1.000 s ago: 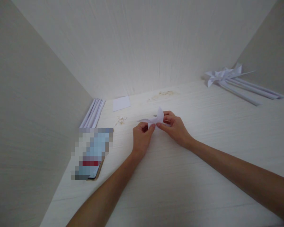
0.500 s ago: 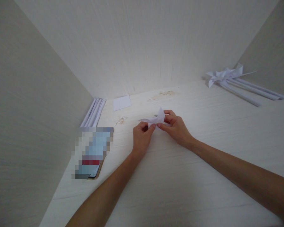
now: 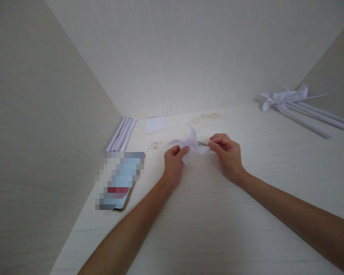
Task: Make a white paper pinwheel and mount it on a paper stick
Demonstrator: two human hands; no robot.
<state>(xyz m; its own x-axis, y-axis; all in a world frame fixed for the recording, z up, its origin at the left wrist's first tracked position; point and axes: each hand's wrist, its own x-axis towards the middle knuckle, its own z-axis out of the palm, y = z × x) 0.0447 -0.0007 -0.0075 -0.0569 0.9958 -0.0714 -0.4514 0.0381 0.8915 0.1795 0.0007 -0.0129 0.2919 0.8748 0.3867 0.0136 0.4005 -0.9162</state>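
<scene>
On table (image 3: 174, 236), phone (image 3: 123, 173) laid; rolls (image 3: 122, 133) set just beyond phone, seemingly out of the way. Right of phone, folded paper (image 3: 192, 145) pinched by left hand (image 3: 173, 162), likely to keep folds gathered. Farther right, slim metal tool (image 3: 203, 144) pinched by right hand (image 3: 227, 156).

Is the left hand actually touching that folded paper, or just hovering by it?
Touching. The head view shows the left hand gripping the paper, its thumb lying over the paper's left part.
</scene>
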